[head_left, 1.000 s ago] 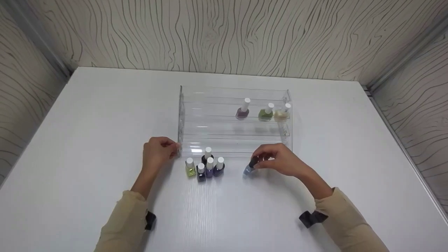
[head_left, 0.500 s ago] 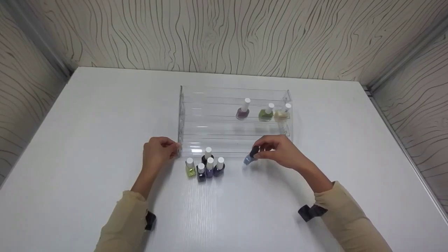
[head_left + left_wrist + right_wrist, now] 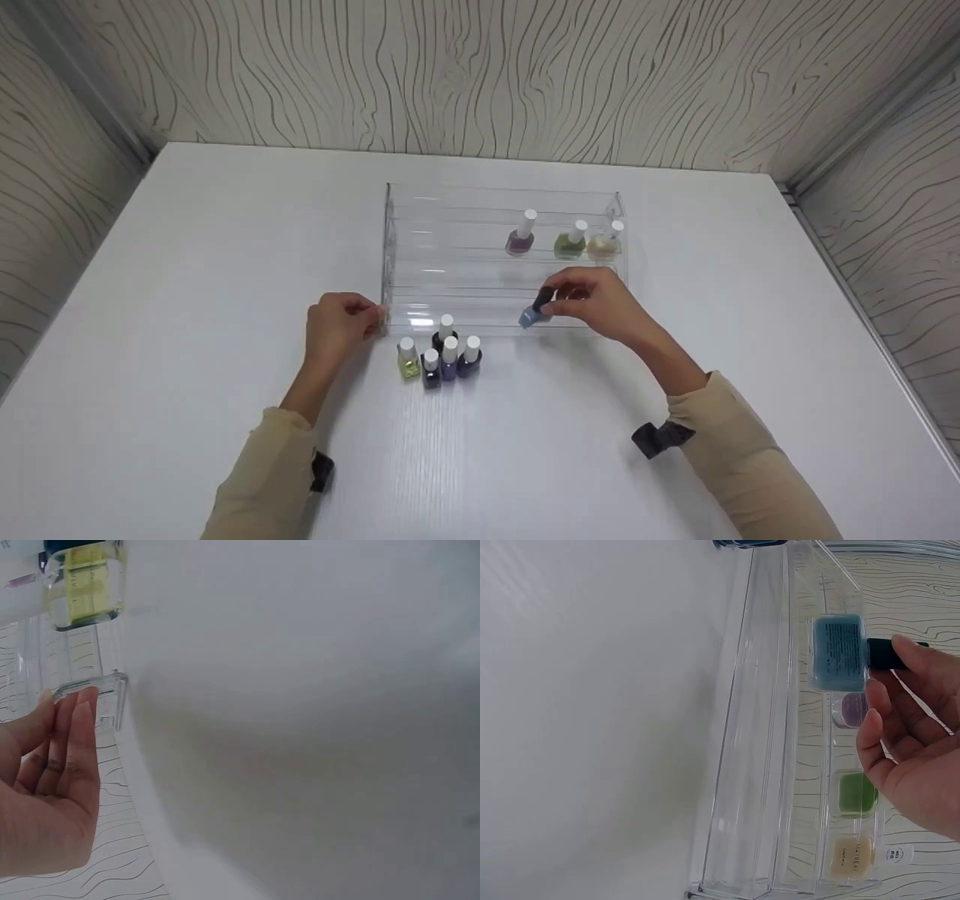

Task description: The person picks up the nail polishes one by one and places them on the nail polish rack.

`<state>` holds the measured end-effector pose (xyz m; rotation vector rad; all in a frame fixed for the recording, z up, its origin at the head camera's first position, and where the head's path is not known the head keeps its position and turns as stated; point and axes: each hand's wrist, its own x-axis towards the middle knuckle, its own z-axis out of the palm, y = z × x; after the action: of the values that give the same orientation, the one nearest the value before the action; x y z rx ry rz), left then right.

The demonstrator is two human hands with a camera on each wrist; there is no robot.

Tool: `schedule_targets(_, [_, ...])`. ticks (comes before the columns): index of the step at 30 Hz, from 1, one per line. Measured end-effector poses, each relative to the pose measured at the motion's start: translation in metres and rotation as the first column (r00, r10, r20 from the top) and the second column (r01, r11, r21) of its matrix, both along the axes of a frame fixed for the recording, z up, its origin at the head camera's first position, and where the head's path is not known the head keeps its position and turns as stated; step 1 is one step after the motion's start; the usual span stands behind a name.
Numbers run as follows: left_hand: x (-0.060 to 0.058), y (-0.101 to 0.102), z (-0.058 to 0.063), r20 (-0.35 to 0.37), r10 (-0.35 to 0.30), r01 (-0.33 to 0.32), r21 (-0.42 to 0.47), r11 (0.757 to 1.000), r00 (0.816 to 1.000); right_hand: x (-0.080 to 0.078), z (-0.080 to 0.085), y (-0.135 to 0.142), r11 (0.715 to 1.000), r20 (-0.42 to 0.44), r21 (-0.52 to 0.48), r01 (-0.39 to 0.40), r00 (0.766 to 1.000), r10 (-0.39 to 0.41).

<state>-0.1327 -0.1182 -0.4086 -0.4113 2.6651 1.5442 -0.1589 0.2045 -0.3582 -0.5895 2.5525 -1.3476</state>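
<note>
My right hand pinches a light blue nail polish bottle by its black cap. The bottle is tilted, held over the front tier of a clear acrylic rack in the head view. At the rack's front left corner, my left hand pinches the side panel between thumb and fingers; the left wrist view shows this rack edge in the grip. On an upper tier stand three white-capped bottles: a purple one, a green one and a cream one.
Several white-capped polish bottles cluster on the white table before the rack's left half. Among them are a yellow-green bottle, a purple bottle and a dark bottle. A wood-grain patterned wall rises behind the table.
My right hand has lifted the light blue bottle off the table and carried it forward, from in front of the rack to over its front tier. My left hand has stayed on the rack.
</note>
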Motion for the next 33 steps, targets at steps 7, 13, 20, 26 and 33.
schedule_targets(7, [0.000,0.000,0.000,0.007,-0.001,0.001,0.006,1.000,1.000,-0.005,0.002,-0.005,0.999,0.002,-0.002,0.046,0.999,-0.046])
schedule_targets(13, [0.000,-0.001,-0.001,-0.004,-0.011,0.011,0.003,1.000,1.000,-0.011,0.005,-0.009,0.997,-0.008,-0.005,0.079,0.997,-0.079])
schedule_targets(20, [0.001,-0.001,-0.001,-0.017,-0.015,0.016,0.012,1.000,1.000,-0.020,0.008,-0.014,0.996,-0.046,-0.017,0.092,0.995,-0.092])
schedule_targets(26, [0.002,-0.001,-0.001,-0.023,-0.015,0.016,0.014,1.000,1.000,-0.025,0.010,-0.017,0.994,-0.067,-0.034,0.102,0.992,-0.104])
schedule_targets(33, [0.001,-0.001,-0.001,-0.016,-0.013,0.013,0.012,1.000,1.000,-0.030,0.009,-0.021,0.989,-0.083,-0.020,0.145,0.986,-0.146])
